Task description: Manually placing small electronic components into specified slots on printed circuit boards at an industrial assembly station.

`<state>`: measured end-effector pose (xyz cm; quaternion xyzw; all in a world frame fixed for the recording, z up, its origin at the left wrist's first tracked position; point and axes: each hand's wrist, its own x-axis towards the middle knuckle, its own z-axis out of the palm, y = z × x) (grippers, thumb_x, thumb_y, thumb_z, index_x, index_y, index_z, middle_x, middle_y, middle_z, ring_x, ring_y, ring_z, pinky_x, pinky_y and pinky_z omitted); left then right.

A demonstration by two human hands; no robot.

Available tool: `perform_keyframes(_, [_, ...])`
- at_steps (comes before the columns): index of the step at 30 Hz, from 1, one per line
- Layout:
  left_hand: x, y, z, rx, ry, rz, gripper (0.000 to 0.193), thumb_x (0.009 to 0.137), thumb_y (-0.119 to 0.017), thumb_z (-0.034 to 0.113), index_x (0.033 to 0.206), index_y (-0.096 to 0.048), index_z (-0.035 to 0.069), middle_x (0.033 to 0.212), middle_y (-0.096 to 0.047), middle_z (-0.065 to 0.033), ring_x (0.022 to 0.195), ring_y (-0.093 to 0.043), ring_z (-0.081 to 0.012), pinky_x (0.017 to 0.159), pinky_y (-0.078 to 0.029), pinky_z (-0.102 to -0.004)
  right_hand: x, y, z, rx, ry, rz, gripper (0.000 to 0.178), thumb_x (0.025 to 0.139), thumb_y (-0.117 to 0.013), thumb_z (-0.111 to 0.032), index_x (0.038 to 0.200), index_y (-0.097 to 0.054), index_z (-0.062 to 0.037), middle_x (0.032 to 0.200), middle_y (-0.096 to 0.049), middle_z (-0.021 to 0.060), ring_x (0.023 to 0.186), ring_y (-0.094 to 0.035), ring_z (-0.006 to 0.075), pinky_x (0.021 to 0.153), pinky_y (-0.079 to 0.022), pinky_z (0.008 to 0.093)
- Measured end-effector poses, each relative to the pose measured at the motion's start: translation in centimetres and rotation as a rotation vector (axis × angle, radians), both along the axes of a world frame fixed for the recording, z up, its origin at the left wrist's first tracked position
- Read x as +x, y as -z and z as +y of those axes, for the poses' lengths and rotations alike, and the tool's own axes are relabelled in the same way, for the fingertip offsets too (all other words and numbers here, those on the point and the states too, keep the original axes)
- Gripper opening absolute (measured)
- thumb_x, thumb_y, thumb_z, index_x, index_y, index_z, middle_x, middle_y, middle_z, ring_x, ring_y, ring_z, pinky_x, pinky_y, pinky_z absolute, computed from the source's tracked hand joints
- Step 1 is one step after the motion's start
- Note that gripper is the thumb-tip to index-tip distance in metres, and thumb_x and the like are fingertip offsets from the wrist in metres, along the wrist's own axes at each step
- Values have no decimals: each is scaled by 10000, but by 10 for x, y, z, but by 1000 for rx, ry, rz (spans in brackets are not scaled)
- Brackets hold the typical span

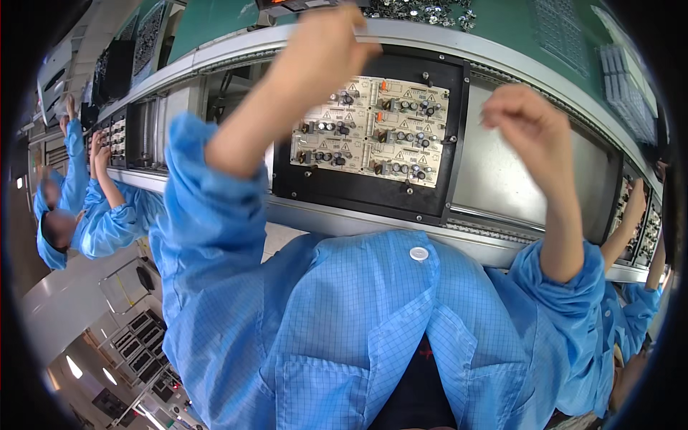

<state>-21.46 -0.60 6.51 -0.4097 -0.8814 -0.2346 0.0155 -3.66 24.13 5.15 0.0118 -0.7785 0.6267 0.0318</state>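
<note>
A cream circuit board panel (pixel 367 129) lies in a black frame (pixel 315 188) in front of me. It carries rows of small black cylinders and a few orange parts. My left hand (pixel 326 46) is over the frame's far left corner, near the loose parts on the far ledge. Motion smears its fingers, so their grip is unclear. To the right of the frame, my right hand (pixel 529 125) hovers above the bare metal of the line. Its fingers curl in with the tips close together; whatever they hold, if anything, is too blurred to name.
Small metallic parts (pixel 423 11) lie heaped on the green surface (pixel 494 21) beyond the rail. Clear plastic trays (pixel 625 89) stand at far right. Co-workers in blue coats handle boards at left (pixel 115 215) and right (pixel 629 208).
</note>
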Motion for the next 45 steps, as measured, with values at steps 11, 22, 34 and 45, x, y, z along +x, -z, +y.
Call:
perform_keyframes(11, [-177, 23, 18, -128, -325, 460, 95, 807, -622, 63, 800, -651, -27, 843, -664, -281, 856, -664, -424, 763, -543, -492, 30, 17, -75, 509, 35, 120, 279, 750, -705, 105, 998, -671, -17, 948, -633, 104, 874, -654, 234, 765, -550, 311])
perform_keyframes(22, [-166, 5, 11, 189, -310, 401, 96, 801, -599, 34, 825, -675, -20, 850, -674, -261, 855, -664, -409, 774, -536, -476, 31, 16, -80, 601, 48, 120, 291, 748, -708, 103, 1007, -668, -22, 939, -633, 101, 886, -648, 235, 762, -551, 321])
perform_keyframes(34, [-61, -45, -27, 209, -125, -150, 143, 858, -643, 97, 905, -677, -33, 834, -684, -193, 795, -661, -313, 721, -520, -403, 9, 4, -53, 623, 16, 185, 267, 809, -708, 25, 1068, -672, -25, 896, -674, 97, 725, -629, 215, 677, -517, 293])
perform_keyframes(45, [75, -7, -54, 169, -128, -652, 176, 849, -665, 49, 997, -677, -45, 781, -703, -151, 698, -679, -219, 647, -541, -311, -129, 33, 12, 664, 273, 303, 188, 802, -677, 18, 990, -676, 16, 852, -666, 108, 756, -650, 176, 700, -516, 288])
